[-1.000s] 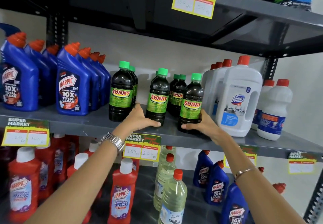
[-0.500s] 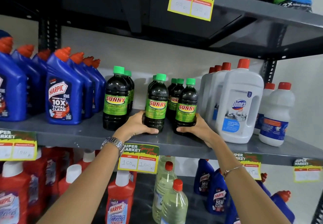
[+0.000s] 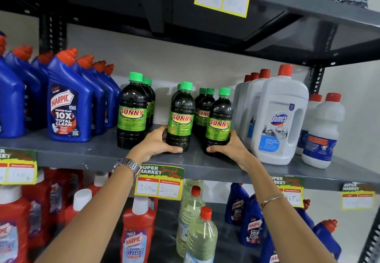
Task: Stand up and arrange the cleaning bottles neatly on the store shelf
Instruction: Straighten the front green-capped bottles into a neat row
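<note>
Several dark Sunny bottles with green caps stand upright on the grey middle shelf (image 3: 86, 156). My left hand (image 3: 156, 143) wraps the base of the middle front Sunny bottle (image 3: 181, 116). My right hand (image 3: 230, 147) grips the base of the right front Sunny bottle (image 3: 220, 122). A taller Sunny bottle (image 3: 131, 112) stands free to the left, with more behind it. Other Sunny bottles (image 3: 203, 108) stand behind the two held ones.
Blue Harpic bottles (image 3: 67, 106) fill the shelf's left side. White Domex jugs (image 3: 279, 119) and small white bottles (image 3: 322, 131) stand at the right. The lower shelf holds red Harpic bottles (image 3: 135, 234), clear bottles (image 3: 199, 234) and blue ones. A price tag (image 3: 159, 181) hangs on the shelf edge.
Both hands have stayed on the two front Sunny bottles, which now stand slightly closer together and further back. The view has shifted a little to the right.
</note>
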Tool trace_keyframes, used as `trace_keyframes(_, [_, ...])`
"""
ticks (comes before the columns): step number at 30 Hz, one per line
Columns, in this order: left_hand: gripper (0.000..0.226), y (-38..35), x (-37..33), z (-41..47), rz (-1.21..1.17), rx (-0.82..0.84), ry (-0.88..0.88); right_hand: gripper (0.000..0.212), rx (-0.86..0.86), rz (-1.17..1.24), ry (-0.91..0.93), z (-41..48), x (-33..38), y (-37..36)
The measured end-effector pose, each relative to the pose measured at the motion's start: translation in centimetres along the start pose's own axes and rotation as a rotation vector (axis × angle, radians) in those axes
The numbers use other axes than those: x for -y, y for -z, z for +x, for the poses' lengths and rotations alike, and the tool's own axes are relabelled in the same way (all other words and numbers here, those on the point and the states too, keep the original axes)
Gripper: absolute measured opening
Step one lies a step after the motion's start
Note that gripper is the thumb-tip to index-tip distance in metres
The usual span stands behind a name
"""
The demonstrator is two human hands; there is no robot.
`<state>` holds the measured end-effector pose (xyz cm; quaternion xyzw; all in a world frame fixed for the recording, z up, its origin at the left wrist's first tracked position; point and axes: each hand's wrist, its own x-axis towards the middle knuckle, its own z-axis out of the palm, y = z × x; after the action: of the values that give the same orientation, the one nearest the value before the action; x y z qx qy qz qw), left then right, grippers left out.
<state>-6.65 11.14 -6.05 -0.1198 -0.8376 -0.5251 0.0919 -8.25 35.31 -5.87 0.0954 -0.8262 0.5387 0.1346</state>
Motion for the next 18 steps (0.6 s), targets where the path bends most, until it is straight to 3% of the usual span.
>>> trace_keyframes(18, [0.085, -0.15, 0.05, 0.11, 0.001, 0.002, -0.010, 0.089, -0.014, -0.008, 0.023, 0.20, -0.40, 0.02])
